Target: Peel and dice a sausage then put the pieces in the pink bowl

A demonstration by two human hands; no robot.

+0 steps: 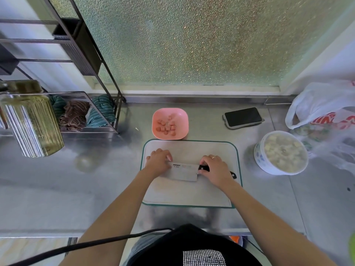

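Note:
A pink bowl (182,116) sits just beyond the cutting board (192,192) and holds several diced sausage pieces (166,126). A cleaver (184,172) lies flat across the middle of the board, blade to the left, black handle to the right. My right hand (216,168) is closed over the handle. My left hand (159,161) rests curled on the board at the blade's left end, fingertips touching the steel. No sausage shows on the board; anything under my left hand is hidden.
On the steel counter, a black phone (243,117) lies right of the bowl. A white tub of pale food (281,152) and a plastic bag (324,116) stand at the right. A glass jar (30,121) and a wire rack with cloths (80,114) are at the left.

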